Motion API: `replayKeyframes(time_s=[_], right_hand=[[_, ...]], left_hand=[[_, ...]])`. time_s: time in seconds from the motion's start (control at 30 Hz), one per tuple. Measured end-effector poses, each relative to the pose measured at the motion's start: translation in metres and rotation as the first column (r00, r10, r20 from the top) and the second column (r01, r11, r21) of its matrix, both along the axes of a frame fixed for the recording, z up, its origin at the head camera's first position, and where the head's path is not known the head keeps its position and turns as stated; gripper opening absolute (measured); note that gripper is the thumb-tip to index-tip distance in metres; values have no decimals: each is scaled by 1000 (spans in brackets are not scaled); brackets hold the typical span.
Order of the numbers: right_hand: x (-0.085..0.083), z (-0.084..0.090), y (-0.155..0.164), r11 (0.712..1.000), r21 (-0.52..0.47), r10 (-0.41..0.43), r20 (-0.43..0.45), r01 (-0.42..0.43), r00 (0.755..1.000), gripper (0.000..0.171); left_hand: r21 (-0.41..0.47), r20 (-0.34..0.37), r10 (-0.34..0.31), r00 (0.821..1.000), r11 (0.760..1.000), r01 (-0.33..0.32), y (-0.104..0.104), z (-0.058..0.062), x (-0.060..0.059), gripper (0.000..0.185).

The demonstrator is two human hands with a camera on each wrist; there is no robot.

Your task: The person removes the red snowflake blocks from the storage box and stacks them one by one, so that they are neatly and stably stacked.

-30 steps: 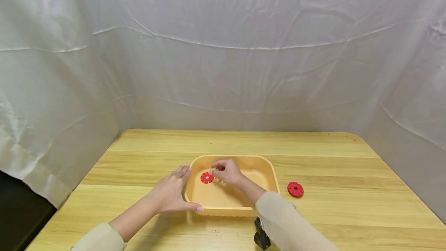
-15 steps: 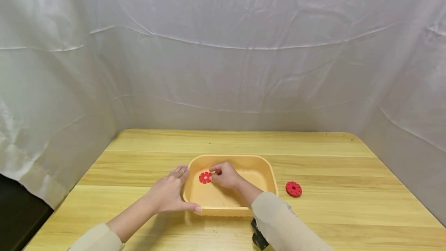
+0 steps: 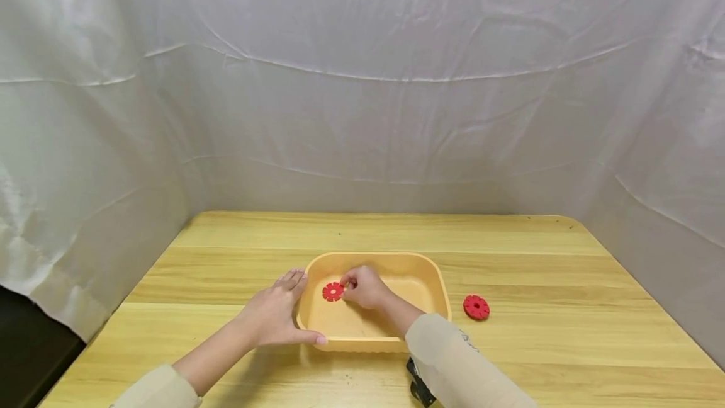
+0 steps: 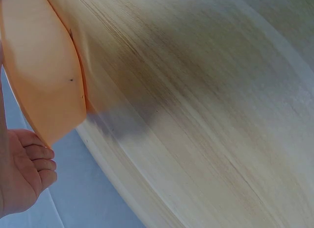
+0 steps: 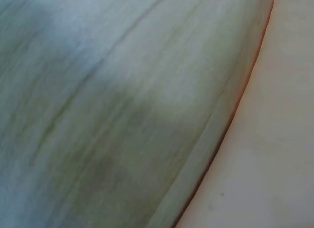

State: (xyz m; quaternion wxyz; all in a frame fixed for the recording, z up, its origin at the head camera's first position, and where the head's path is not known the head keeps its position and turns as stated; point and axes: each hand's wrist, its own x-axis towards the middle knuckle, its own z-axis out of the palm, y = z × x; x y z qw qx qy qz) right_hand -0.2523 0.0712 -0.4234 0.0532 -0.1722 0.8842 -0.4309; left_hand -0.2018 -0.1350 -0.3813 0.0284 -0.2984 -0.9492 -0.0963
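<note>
Down inside the orange tray (image 3: 438, 285), a red notched disc (image 3: 333, 291) lies on the floor of the tray near its left wall, its rim cut into teeth and a small pale hole at its centre. The right hand (image 3: 364, 286) is in the tray just beside it, fingers curled, with the fingertips meeting the disc's right edge; whether they actually pinch it or only touch it cannot be told from the head view. The right wrist view is a blur of pale wood grain and the tray's wall (image 5: 274, 154), so it settles nothing about the grip.

The left hand (image 3: 273, 315) rests flat against the outside of the tray's left wall, fingers straight and lying along the wall toward the far corner, the thumb stretched along the near rim. In the left wrist view the tray's orange side (image 4: 41, 66) fills the upper left, and the fingers (image 4: 37, 161) show loosely curled beside it.

A second red disc (image 3: 476, 307) lies flat on the wooden table (image 3: 566, 332), just off the tray's right side and apart from it. This one looks rounder, with a dark centre hole. Both forearms wear beige sleeves (image 3: 459, 364), and a small black device (image 3: 419, 388) sits under the right forearm at the near edge. Creased white cloth (image 3: 362, 80) hangs behind and to both sides of the table.

No writing, label or brand mark can be read on the tray, the discs or the cloth.
</note>
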Motion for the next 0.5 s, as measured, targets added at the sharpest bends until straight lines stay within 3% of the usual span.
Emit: replayKeyframes(time_s=[0.5], right_hand=[[2, 0, -3, 999, 32, -17, -71, 19, 997, 8]], left_hand=[[1, -11, -3, 1000, 1000, 3, 0, 0, 0, 116]])
